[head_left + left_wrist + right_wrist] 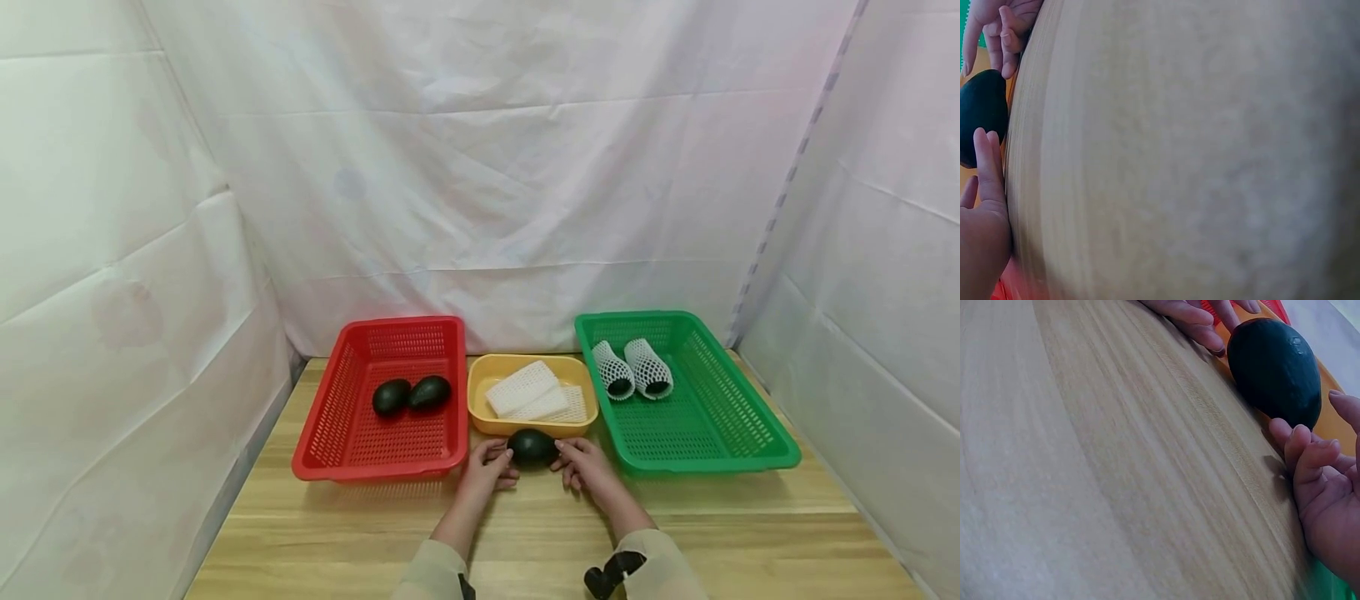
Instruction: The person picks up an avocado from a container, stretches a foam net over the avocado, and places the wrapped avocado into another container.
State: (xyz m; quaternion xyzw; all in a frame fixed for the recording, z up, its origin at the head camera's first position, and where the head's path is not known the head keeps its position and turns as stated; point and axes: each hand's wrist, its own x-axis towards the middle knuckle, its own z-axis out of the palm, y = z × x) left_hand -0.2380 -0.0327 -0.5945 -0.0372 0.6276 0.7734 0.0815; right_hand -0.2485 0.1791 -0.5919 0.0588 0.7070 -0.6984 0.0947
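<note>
Two hands are at the opposite ends of one dark avocado (532, 448), just in front of the yellow basin (489, 426): the left hand (486, 468) has its fingers nearly straight, and the right hand (588, 467) has them loosely bent, neither wrapped around it. For good control, I think both sides should press equally and gently, because such a smooth, rounded skin can roll easily if one hand pushes more than the other.

Wrinkled wht cloth walls (480, 183), bk + sides; dashed strip (791, 174) on R; lt wood-grain tbl (540, 537).
</note>
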